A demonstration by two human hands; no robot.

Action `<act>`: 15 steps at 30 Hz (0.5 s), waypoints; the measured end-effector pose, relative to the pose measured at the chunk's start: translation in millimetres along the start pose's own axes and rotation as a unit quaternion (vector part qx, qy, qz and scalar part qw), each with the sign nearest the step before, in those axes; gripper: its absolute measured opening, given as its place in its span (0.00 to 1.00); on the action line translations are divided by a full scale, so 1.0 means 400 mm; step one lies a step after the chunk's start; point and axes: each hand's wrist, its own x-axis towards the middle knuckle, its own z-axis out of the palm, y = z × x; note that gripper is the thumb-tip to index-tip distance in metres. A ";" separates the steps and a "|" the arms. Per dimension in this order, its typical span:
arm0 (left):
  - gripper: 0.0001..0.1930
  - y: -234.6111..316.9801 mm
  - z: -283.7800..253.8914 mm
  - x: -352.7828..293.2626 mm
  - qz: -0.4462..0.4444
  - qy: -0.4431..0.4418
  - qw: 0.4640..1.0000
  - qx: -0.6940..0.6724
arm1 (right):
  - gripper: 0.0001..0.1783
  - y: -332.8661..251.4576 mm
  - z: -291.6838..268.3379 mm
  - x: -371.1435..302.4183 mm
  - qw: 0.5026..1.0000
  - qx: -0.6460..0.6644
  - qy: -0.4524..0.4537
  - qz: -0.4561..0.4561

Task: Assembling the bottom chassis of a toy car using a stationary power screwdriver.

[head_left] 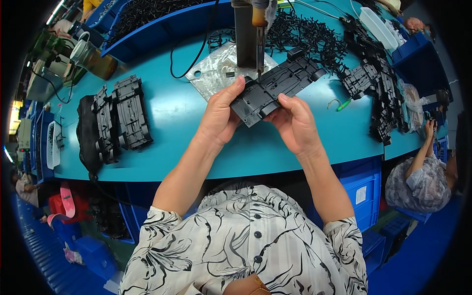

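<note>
Both hands grip a black plastic toy car chassis [275, 88], tilted so its far end points up to the right. My left hand [223, 110] holds its near left end, thumb along the edge. On its near right side, my right hand [295, 120] has the thumb on top and the fingers tucked beneath, partly hidden. Directly over the chassis stands an upright soldering iron [259, 44] with an orange-brown handle; its tip meets or nearly meets the part, and I cannot tell which. Behind it rises a metal post [246, 42] on a silver base plate [209, 71].
More chassis [130, 113] lie at the left beside a black bag [87, 130]. Chassis are piled [381, 93] at the right, near a green-handled tool [343, 105]. Loose small black parts [309, 37] and a blue bin [167, 32] are at the back. A co-worker [418, 182] sits at right.
</note>
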 end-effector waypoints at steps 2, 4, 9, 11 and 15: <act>0.21 0.001 0.003 -0.001 0.001 -0.001 1.000 0.003 | 0.12 -0.001 0.002 0.000 1.000 -0.003 0.000 -0.003; 0.21 0.002 0.002 0.000 0.002 0.000 1.000 0.006 | 0.12 -0.001 0.002 0.002 1.000 -0.006 0.000 -0.003; 0.21 0.002 -0.001 -0.002 0.010 -0.017 1.000 0.009 | 0.13 0.001 0.005 0.001 1.000 -0.008 0.019 0.001; 0.21 0.001 -0.007 -0.001 0.015 -0.016 1.000 0.012 | 0.13 0.006 -0.006 -0.003 1.000 -0.016 0.009 0.010; 0.21 0.003 -0.022 0.000 0.014 -0.008 1.000 0.005 | 0.11 0.023 -0.010 -0.010 1.000 -0.001 0.007 0.024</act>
